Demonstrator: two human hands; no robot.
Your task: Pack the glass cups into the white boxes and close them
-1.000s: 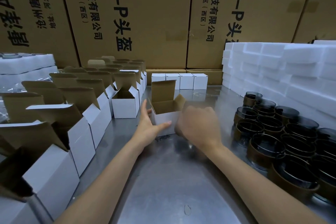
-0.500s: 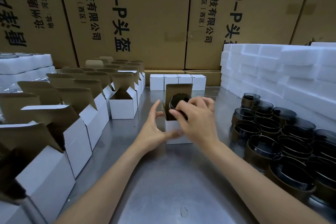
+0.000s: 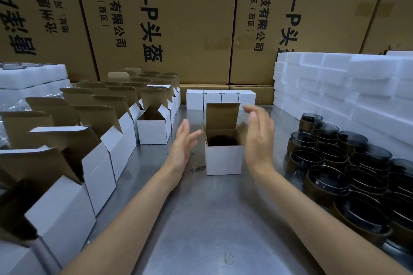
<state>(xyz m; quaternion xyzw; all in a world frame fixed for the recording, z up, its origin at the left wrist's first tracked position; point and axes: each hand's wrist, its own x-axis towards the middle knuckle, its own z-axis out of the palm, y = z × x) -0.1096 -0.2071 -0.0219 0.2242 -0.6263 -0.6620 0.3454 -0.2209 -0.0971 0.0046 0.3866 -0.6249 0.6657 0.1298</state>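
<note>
A small white box [image 3: 224,159] stands open on the metal table [image 3: 201,219] in the middle, its brown lid flap upright. A dark glass cup [image 3: 222,140] sits inside it, only its rim showing. My left hand [image 3: 183,143] is just left of the box with straight fingers, holding nothing. My right hand [image 3: 259,134] hovers at the box's right side, fingers straight and blurred, also holding nothing. Several dark glass cups [image 3: 348,163] with brown sleeves crowd the table at the right.
Several open white boxes [image 3: 100,163] stand in rows on the left, one [image 3: 153,129] nearest the middle. Closed white boxes [image 3: 220,98] line the back. White foam stacks [image 3: 348,87] rise at the back right, and another foam stack [image 3: 31,78] at the left. Big cardboard cartons [image 3: 190,18] form the back wall.
My right hand has let go of the cup, which now sits down inside the box. Both hands have come off the box and opened beside it.
</note>
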